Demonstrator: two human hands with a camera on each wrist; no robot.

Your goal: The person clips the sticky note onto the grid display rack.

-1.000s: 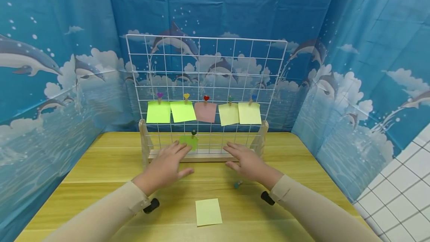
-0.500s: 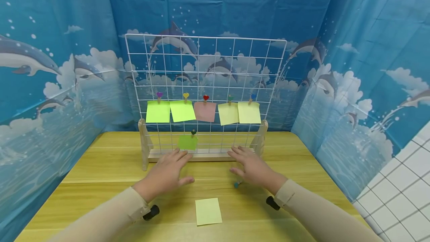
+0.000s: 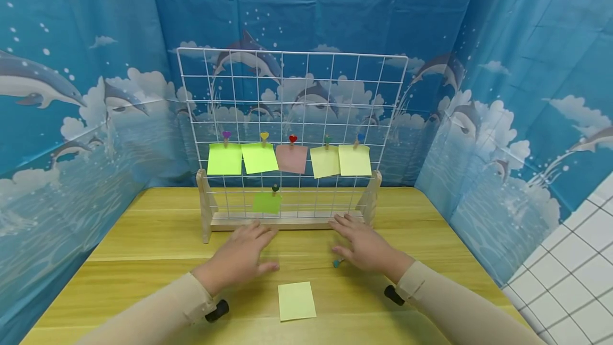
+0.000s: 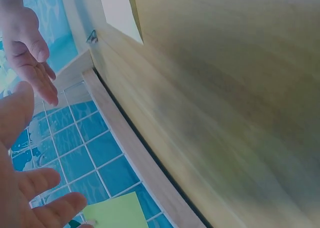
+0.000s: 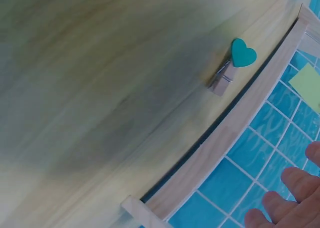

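Note:
Both of my hands hover over the table with fingers spread and nothing held. My left hand [image 3: 239, 254] is in front of the wooden base, below a green sticky note [image 3: 266, 203] clipped low on the white wire grid [image 3: 306, 89]. My right hand [image 3: 366, 246] is at the right, its thumb close above a small clothespin with a teal heart [image 3: 337, 263] lying on the table. In the right wrist view that heart clothespin [image 5: 232, 65] shows whole. A loose pale yellow sticky note [image 3: 297, 301] lies between the forearms, nearer to me.
Along the grid's middle hang several notes under heart clothespins: green [image 3: 224, 159], a second green [image 3: 260, 158], pink [image 3: 291, 159] and pale yellow [image 3: 355, 160]. The grid stands in a wooden base [image 3: 292, 223] toward the table's back. Blue dolphin curtains [image 3: 306, 4] surround the table.
Both hands have drawn back toward me from the grid, the right one also shifting rightward. The low green note is now fully uncovered. The loose note and clothespin lie where they were.

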